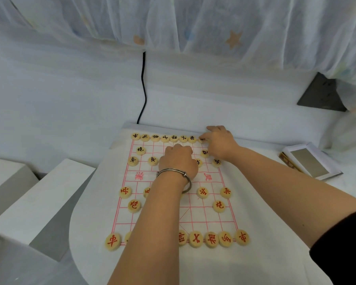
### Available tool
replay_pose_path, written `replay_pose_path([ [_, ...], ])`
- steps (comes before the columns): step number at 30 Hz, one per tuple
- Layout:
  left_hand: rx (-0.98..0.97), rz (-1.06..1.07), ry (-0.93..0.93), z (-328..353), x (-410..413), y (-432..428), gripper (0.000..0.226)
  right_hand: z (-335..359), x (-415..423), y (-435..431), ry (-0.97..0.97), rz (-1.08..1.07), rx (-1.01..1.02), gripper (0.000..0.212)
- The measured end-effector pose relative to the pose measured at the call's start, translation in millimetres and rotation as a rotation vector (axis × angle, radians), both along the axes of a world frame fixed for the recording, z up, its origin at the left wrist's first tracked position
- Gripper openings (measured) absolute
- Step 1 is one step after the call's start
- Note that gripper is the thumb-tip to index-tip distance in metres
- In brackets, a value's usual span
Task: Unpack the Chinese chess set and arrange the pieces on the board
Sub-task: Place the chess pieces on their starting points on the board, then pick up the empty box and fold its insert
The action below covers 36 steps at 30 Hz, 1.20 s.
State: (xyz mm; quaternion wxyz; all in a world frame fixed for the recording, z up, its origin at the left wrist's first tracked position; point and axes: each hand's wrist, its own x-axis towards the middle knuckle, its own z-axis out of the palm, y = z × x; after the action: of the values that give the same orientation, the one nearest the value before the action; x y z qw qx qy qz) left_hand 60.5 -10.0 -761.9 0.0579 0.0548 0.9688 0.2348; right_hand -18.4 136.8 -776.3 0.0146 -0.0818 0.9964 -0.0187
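Red pieces (112, 241) line the near edge of the board (203, 214); black pieces (135, 136) line the far edge. Your left grip (178, 161) is curled above the far half; contents cannot be determined. Your right grip (220, 142) pinches the far row's rightmost black piece (201, 139).

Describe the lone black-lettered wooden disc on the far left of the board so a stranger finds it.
Find the white cloth board with the red grid and go to its far half, where pale round wooden discs bear black characters. On the left side, one disc sits alone between the packed back row and the spaced row below it.
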Motion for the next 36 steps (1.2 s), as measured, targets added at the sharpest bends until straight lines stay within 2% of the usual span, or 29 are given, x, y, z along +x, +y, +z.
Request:
replay_pose_path([
  [7, 0.061, -0.034, 0.016, -1.1, -2.2, 14.4, 0.041, 2.8, 28.9, 18.0, 0.117, -0.113, -0.356, 0.065],
  [14, 0.134, -0.117, 0.039, -1.6, 9.6, 53.6, 0.05, -4.5, 65.6, 51.0, 0.173, -0.29, -0.441, 0.058],
  [18, 0.161, -0.174, 0.099, -2.3, 19.0, 78.2, 0.053, -1.1, 87.2, 77.8, 0.282, -0.526, -0.594, 0.055],
  [25, 0.097, -0.253, 0.177, -13.3, 36.7, 110.0, 0.056, -9.2, 100.7, 112.6, 0.313, -0.681, -0.205, 0.058],
  [28, 0.062, -0.283, 0.157, -17.0, 45.5, 117.4, 0.056, -14.6, 105.1, 120.5, 0.215, -0.823, -0.221, 0.066],
  [30, 0.029, -0.298, 0.147, -18.1, 50.2, 118.6, 0.056, -16.1, 109.0, 119.7, 0.159, -0.851, -0.262, 0.06],
  [33, -0.015, -0.302, 0.128, -17.1, 54.5, 115.8, 0.056, -13.2, 114.6, 111.5, 0.141, -0.807, -0.26, 0.049],
  [36, -0.032, -0.282, 0.133, -13.4, 58.9, 108.6, 0.054, -11.0, 121.7, 98.3, 0.145, -0.714, -0.164, 0.038],
])
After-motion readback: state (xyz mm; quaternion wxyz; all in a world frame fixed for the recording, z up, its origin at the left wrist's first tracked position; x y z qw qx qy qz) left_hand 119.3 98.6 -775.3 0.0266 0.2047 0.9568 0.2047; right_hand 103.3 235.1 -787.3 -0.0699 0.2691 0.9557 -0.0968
